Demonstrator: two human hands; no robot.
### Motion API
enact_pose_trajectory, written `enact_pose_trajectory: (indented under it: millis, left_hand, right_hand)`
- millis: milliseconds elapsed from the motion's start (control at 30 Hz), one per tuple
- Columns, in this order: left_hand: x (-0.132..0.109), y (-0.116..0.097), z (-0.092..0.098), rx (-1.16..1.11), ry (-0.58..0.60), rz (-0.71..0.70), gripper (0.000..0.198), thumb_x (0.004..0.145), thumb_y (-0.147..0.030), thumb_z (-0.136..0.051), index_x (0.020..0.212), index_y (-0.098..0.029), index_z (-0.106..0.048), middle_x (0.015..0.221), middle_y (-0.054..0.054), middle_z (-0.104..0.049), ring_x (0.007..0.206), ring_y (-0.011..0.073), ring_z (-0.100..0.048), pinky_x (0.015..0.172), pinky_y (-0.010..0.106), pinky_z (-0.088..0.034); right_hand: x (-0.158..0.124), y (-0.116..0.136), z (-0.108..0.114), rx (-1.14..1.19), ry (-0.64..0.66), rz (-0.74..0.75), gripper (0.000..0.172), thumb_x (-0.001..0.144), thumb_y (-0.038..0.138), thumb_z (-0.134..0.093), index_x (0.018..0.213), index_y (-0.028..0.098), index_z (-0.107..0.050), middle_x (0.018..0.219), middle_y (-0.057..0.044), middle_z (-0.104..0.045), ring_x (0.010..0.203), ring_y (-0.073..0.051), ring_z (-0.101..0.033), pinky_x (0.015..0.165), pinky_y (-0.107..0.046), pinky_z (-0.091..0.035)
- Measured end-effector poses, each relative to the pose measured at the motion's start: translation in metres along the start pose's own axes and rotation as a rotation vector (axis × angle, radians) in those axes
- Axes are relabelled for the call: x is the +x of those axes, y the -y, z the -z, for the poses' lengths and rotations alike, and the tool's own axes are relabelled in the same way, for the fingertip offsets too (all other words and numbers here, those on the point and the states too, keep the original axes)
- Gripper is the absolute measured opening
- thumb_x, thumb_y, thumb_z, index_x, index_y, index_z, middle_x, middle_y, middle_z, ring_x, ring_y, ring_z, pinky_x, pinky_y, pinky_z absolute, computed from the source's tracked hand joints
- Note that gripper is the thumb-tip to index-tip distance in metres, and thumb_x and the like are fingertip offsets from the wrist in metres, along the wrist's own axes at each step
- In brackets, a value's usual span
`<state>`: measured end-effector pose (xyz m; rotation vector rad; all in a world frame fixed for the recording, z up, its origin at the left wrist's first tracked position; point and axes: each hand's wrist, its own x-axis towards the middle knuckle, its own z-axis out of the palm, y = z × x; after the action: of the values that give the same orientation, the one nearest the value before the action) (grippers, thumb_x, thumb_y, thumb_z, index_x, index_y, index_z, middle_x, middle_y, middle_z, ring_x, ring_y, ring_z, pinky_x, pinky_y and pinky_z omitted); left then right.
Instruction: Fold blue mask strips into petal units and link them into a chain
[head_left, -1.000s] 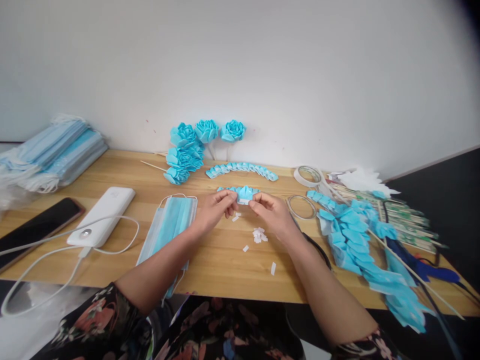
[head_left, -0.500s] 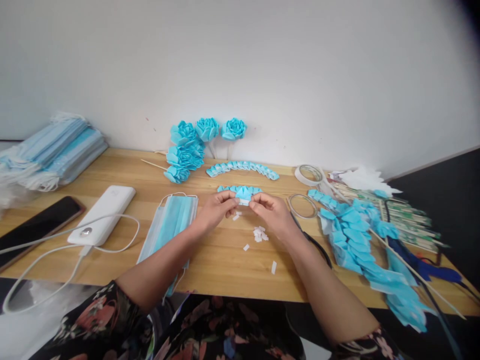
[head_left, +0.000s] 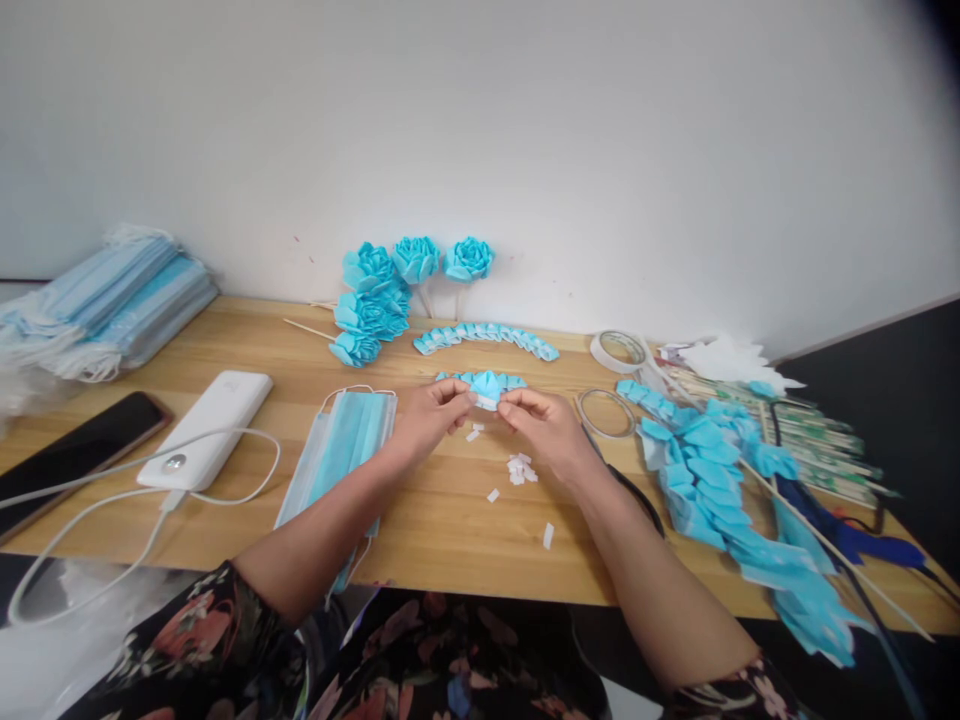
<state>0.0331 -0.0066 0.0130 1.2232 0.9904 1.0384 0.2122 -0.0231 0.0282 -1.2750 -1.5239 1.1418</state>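
My left hand (head_left: 427,418) and my right hand (head_left: 546,428) meet over the middle of the wooden table (head_left: 442,520). Both pinch a small folded blue petal piece (head_left: 486,386) between thumb and fingertips, with a white strip along its lower edge. Just behind it lies a short row of joined blue petals (head_left: 511,381). Small white paper scraps (head_left: 519,468) are scattered under and in front of my right hand. A flat blue face mask (head_left: 341,450) lies beside my left wrist.
Finished blue mask roses (head_left: 390,285) lean on the wall, with a curved petal strip (head_left: 484,337) before them. Tape rolls (head_left: 619,351) and petal chains with sticks (head_left: 712,470) fill the right. A stack of masks (head_left: 105,305), a power bank (head_left: 206,428) with cable and a phone (head_left: 71,455) lie left.
Almost nothing differs. My fingers have shifted slightly on the petal piece, which stays at the same spot above the table.
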Motion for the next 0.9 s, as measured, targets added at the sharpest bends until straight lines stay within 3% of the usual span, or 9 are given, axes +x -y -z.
enact_pose_trajectory:
  millis: [200, 400, 700, 900]
  left_hand:
    - [-0.008, -0.003, -0.005, 0.192, -0.252, -0.268, 0.018, 0.084, -0.033, -0.06, 0.078, -0.017, -0.056, 0.068, -0.003, -0.054, 0.06, 0.0078, -0.046, 0.057, 0.021, -0.037]
    - [-0.012, -0.004, -0.012, 0.478, -0.13, -0.423, 0.009, 0.082, -0.021, -0.06, 0.075, -0.017, -0.065, 0.063, -0.002, -0.055, 0.058, 0.009, -0.047, 0.056, 0.022, -0.036]
    - [-0.01, 0.002, -0.009, 0.514, -0.132, -0.384, 0.011, 0.084, -0.027, -0.061, 0.081, -0.018, -0.068, 0.068, 0.0, -0.061, 0.062, 0.0112, -0.052, 0.06, 0.024, -0.038]
    - [-0.011, -0.004, -0.01, 0.551, -0.123, -0.399, 0.01, 0.082, -0.022, -0.06, 0.078, -0.019, -0.069, 0.065, 0.0, -0.06, 0.061, 0.012, -0.051, 0.061, 0.024, -0.037]
  right_hand:
    - [0.0, 0.002, -0.002, 0.0, -0.092, 0.028, 0.018, 0.077, 0.035, -0.063, 0.07, 0.019, -0.065, 0.064, 0.002, -0.054, 0.061, -0.011, -0.047, 0.06, -0.025, -0.036]
    - [-0.001, -0.001, -0.005, -0.026, -0.103, 0.04, 0.018, 0.077, 0.036, -0.063, 0.072, 0.018, -0.066, 0.064, 0.002, -0.055, 0.058, -0.011, -0.046, 0.057, -0.025, -0.035]
    - [-0.005, 0.008, -0.009, -0.14, -0.11, 0.094, 0.016, 0.078, 0.032, -0.06, 0.071, 0.019, -0.063, 0.067, 0.001, -0.061, 0.062, -0.013, -0.053, 0.06, -0.025, -0.041]
    - [-0.007, 0.007, -0.011, -0.359, -0.156, 0.255, 0.012, 0.081, 0.024, -0.055, 0.071, 0.021, -0.062, 0.071, -0.001, -0.064, 0.065, -0.014, -0.056, 0.063, -0.026, -0.043]
